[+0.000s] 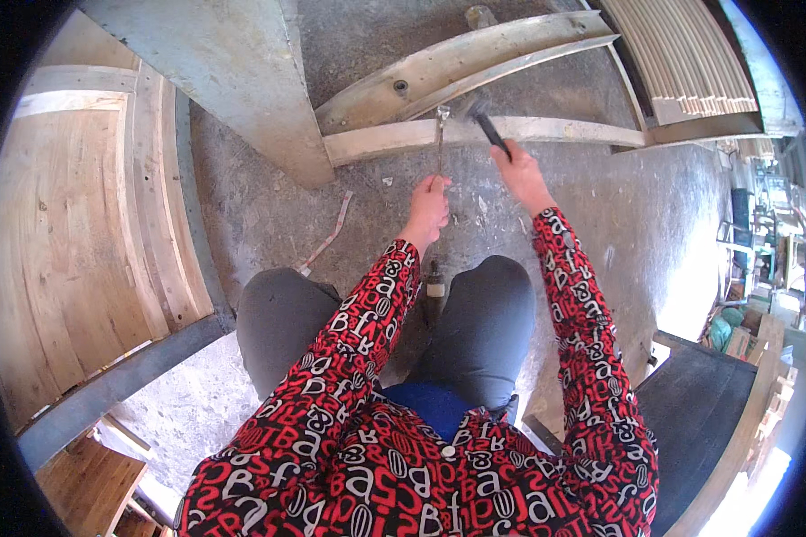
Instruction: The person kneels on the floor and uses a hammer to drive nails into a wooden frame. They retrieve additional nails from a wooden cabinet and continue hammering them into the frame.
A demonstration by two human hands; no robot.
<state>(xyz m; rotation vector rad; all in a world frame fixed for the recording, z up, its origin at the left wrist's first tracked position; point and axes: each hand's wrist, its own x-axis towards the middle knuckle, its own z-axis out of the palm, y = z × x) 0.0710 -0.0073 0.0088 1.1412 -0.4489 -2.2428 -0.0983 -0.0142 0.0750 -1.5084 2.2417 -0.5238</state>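
The left hand [428, 208] has its grip clamped on a thin metal rod [440, 143] touching the far wooden plank [546, 131]. The right hand [521, 174] grips a dark-handled hammer [487, 123] just right of it.

The head of the hammer [476, 109] is a motion blur above the right hand [519, 174], its shape unreadable. The thin metal tool [441, 139] disappears inside the closed left hand [428, 208], its lower end hidden. A small dark object [434, 291] sits half concealed between the knees, too small to identify.
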